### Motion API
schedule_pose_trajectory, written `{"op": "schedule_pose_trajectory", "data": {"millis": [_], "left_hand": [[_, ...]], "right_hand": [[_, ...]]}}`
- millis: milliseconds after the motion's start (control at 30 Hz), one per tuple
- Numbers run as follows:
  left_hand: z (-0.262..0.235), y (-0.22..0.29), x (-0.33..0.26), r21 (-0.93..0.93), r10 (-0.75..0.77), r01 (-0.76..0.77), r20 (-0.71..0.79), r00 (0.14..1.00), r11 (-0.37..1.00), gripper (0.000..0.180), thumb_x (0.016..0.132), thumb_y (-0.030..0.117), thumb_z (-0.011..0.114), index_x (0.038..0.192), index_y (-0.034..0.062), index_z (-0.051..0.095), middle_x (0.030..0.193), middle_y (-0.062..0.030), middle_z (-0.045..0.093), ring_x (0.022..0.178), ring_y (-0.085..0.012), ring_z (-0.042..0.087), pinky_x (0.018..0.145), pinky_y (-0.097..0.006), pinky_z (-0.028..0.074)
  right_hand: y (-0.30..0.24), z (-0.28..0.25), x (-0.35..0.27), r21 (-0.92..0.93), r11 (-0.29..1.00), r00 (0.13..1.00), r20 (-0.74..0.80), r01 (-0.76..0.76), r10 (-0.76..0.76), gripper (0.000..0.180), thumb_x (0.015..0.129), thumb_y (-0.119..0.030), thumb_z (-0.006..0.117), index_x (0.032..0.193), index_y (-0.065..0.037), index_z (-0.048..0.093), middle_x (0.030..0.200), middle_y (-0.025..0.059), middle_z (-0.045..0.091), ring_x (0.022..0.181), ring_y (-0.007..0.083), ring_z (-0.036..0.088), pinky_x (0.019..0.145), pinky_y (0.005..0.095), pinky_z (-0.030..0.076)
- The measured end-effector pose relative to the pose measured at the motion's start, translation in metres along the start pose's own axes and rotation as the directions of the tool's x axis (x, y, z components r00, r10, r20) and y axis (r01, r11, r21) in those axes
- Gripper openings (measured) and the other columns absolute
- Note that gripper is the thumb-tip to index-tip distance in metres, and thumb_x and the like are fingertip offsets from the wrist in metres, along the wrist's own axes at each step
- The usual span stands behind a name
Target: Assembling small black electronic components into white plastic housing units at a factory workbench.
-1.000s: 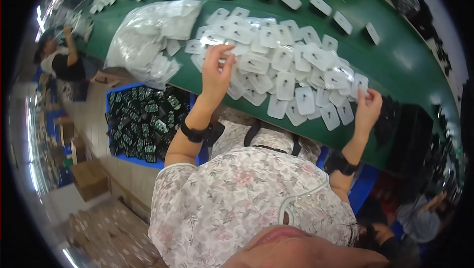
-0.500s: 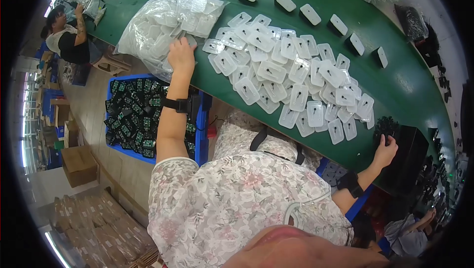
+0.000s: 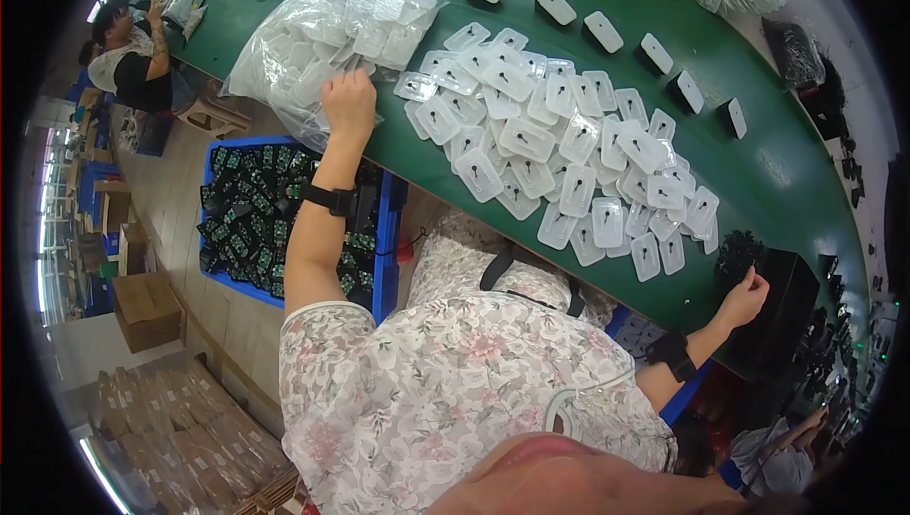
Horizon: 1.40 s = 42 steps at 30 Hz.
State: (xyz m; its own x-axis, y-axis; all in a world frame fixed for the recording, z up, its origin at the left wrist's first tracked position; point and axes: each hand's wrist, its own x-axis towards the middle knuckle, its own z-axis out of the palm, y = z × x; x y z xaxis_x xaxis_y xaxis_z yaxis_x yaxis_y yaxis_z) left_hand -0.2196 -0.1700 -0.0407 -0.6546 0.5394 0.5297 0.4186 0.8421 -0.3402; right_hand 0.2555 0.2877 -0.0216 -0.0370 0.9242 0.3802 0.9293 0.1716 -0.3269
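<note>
My left hand point(image 3: 349, 109) is at the mouth of a clear plastic bag point(image 3: 284, 17) full of white rounded plates. Its fingers are curled down against the bag's contents, and what lies under the fingertips is hidden. Beside the bag, white rounded plates point(image 3: 526, 138) lie in a loose heap, many with a small black piece on them. My right hand point(image 3: 744, 301) is at the table's near edge, thumb and fingers pinched together, by a pile of tiny black parts point(image 3: 739, 254). Anything in that pinch is too small to make out.
A black box point(image 3: 785, 292) stands right of my right hand. White-topped black units point(image 3: 603, 31) form a row along the green table point(image 3: 654, 292). Below the table's left edge, a blue crate point(image 3: 387, 259) holds black parts with green boards. Another person point(image 3: 133, 64) sits far left.
My left hand has stayed at the bag, its fingers curling in more. My right hand has lowered slightly from the black parts, and its fingers have drawn together into a pinch.
</note>
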Motion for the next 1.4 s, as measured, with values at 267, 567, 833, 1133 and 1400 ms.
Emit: {"op": "schedule_pose_trajectory", "data": {"millis": [267,567,833,1133,1400], "left_hand": [[-0.023,-0.001,0.007,-0.271,-0.390,0.431,0.196,0.900,0.861,0.018,0.083,0.029,0.057,0.090,0.0129,0.061,0.078,-0.0092,0.064,0.065,-0.0278,0.060,0.062,-0.039,0.045],[-0.016,0.002,-0.008,-0.155,-0.113,0.159,0.270,0.956,0.975,0.039,0.077,0.040,0.062,0.102,0.0102,0.060,0.090,-0.0108,0.054,0.088,-0.0307,0.053,0.066,-0.041,0.048],[-0.028,-0.001,-0.011,-0.247,0.025,0.034,0.231,0.973,0.968,0.038,0.072,0.033,0.068,0.100,0.0086,0.061,0.089,-0.0102,0.054,0.088,-0.0288,0.052,0.068,-0.039,0.047],[-0.004,0.003,0.018,-0.638,-0.384,0.465,0.274,0.882,0.613,0.037,0.080,0.028,0.064,0.102,-0.0014,0.055,0.080,-0.0115,0.061,0.067,-0.0242,0.060,0.059,-0.035,0.047],[0.028,0.006,0.051,-0.768,-0.446,0.640,0.571,0.689,0.007,0.037,0.080,0.025,0.064,0.097,-0.0047,0.049,0.072,-0.0138,0.063,0.044,-0.0179,0.060,0.041,-0.027,0.043]], "right_hand": [[0.010,0.015,0.000,0.597,0.802,0.999,-0.011,-0.032,0.048,0.014,0.089,-0.012,0.051,0.097,0.000,0.053,0.086,0.0092,0.063,0.071,0.0148,0.061,0.060,0.0244,0.049],[-0.022,-0.010,-0.008,0.644,0.762,0.978,0.193,-0.071,-0.072,0.020,0.092,-0.012,0.048,0.104,0.003,0.046,0.080,0.0110,0.062,0.069,0.0133,0.059,0.061,0.0206,0.048],[-0.051,-0.022,-0.025,0.805,0.588,0.977,0.182,-0.081,-0.114,0.020,0.090,-0.015,0.054,0.098,0.002,0.047,0.080,0.0104,0.062,0.066,0.0104,0.058,0.057,0.0187,0.045],[-0.057,-0.021,-0.031,0.747,0.664,0.990,0.091,0.000,-0.103,0.016,0.085,-0.016,0.063,0.086,0.000,0.063,0.078,0.0000,0.060,0.068,0.0055,0.052,0.058,0.0175,0.042],[-0.062,-0.019,-0.034,0.845,0.535,0.983,0.107,-0.009,-0.152,0.013,0.084,-0.009,0.062,0.091,0.001,0.057,0.081,0.0039,0.058,0.069,0.0082,0.054,0.061,0.0192,0.044]]}}
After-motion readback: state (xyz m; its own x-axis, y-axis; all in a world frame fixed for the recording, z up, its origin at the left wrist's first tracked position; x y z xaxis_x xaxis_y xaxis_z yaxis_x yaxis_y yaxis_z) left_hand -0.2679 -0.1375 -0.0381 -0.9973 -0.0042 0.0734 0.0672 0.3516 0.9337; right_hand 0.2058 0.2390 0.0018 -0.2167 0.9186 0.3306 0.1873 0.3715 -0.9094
